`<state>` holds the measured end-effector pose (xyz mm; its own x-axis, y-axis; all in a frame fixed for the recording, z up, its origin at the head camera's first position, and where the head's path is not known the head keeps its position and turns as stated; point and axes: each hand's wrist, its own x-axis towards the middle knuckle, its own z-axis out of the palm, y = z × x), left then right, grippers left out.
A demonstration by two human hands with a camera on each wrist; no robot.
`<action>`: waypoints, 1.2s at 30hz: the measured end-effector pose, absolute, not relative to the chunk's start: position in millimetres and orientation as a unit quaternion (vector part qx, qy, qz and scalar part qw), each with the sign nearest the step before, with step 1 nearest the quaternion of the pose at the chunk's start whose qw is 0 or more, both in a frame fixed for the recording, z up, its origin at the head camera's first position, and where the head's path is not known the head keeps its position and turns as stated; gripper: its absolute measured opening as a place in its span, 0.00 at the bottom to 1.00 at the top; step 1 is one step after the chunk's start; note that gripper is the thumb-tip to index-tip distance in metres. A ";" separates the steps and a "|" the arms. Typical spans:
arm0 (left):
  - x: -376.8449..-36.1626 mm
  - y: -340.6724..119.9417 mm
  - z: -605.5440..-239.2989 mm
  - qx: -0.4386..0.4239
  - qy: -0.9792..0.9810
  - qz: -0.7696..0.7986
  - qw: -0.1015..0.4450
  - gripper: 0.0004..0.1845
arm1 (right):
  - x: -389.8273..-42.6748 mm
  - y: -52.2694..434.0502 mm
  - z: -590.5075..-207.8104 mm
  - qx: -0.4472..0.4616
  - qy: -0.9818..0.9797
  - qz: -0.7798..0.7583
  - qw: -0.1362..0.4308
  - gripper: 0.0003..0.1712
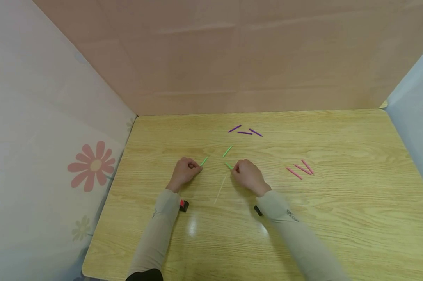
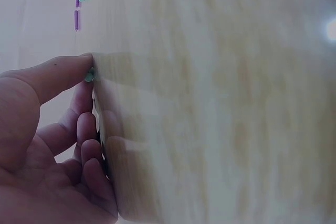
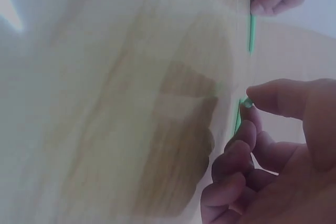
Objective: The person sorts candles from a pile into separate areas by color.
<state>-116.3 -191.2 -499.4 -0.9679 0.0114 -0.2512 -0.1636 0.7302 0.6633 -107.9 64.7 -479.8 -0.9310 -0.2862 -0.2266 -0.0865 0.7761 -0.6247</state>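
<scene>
My left hand [image 1: 185, 171] pinches one end of a short green stick [image 1: 204, 161] between thumb and forefinger, low over the table. To its right, my right hand [image 1: 248, 176] pinches a second green stick [image 1: 228, 166], which points away toward the upper left. A third green stick [image 1: 227, 151] lies just beyond the right hand's one. The left wrist view shows only a small green end [image 2: 90, 75] at the fingertips. In the right wrist view a green tip [image 3: 248, 103] shows between thumb and finger, with the left hand's stick [image 3: 252, 32] farther off.
Three purple sticks [image 1: 245, 133] lie at the back of the wooden table [image 1: 355, 218]. Three pink sticks [image 1: 303, 169] lie to the right. A faint pale line [image 1: 220, 189] runs between the hands; I cannot tell what it is. A brown sheet [image 1: 250, 58] hangs behind.
</scene>
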 end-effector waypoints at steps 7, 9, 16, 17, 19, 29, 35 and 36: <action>-115.3 -190.3 -497.0 -0.035 0.923 0.367 0.113 0.10 | -108.8 49.0 -483.2 -0.095 0.935 -0.311 0.139 0.10; -115.5 -190.1 -496.3 -0.034 0.924 0.365 0.111 0.10 | -109.4 45.6 -485.0 -0.091 0.937 -0.310 0.135 0.10; -115.5 -189.9 -497.4 -0.036 0.926 0.360 0.109 0.10 | -109.2 37.4 -487.0 -0.079 0.941 -0.305 0.123 0.08; -115.4 -189.8 -497.6 -0.036 0.926 0.360 0.108 0.10 | -109.3 37.0 -486.8 -0.080 0.942 -0.303 0.122 0.08; -115.5 -189.9 -498.2 -0.035 0.926 0.360 0.106 0.10 | -109.9 36.4 -486.4 -0.082 0.943 -0.299 0.123 0.09; -116.1 -190.5 -498.3 -0.030 0.927 0.360 0.103 0.10 | -116.3 33.3 -483.5 -0.075 0.944 -0.294 0.133 0.09; -116.2 -190.4 -499.0 -0.036 0.926 0.359 0.112 0.11 | -116.7 31.2 -484.4 -0.069 0.946 -0.288 0.134 0.09; -116.2 -190.4 -499.1 -0.036 0.926 0.359 0.112 0.11 | -116.7 31.0 -484.6 -0.068 0.946 -0.287 0.135 0.09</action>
